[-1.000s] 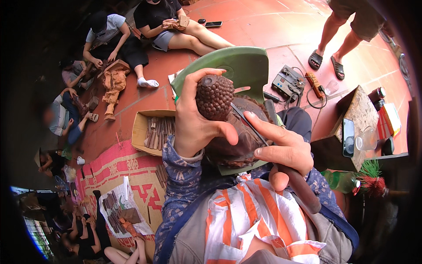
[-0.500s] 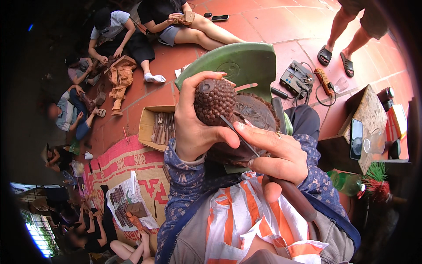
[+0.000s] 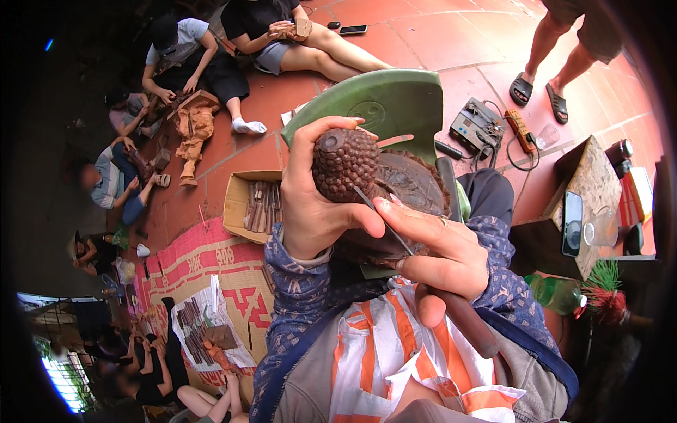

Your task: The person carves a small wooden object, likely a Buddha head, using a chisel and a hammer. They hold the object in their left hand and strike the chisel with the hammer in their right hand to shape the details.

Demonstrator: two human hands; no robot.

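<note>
My left hand (image 3: 310,190) is wrapped round the knobbly top of a dark brown wood carving (image 3: 345,163), its thumb stretched toward the blade. In my right hand (image 3: 444,257) is a carving chisel (image 3: 462,321) with a thin metal blade and a reddish-brown wooden handle. The blade's tip touches the lower edge of the rounded bumps, close to my left thumb. Below and behind my hands, the carving's wider, darker part (image 3: 409,180) is partly covered by my fingers. It rests by a green plastic chair (image 3: 381,92).
A cardboard box of chisels (image 3: 233,204) stands left, by a patterned mat (image 3: 183,254) with more tools on paper. Several people sit at left with carvings. A control box (image 3: 477,127) and power strip (image 3: 520,130) lie right, near a small table (image 3: 589,190) holding a phone.
My right hand and the chisel handle have shifted slightly left and down. The blade's tip stays at the bumps, and my left hand keeps its hold.
</note>
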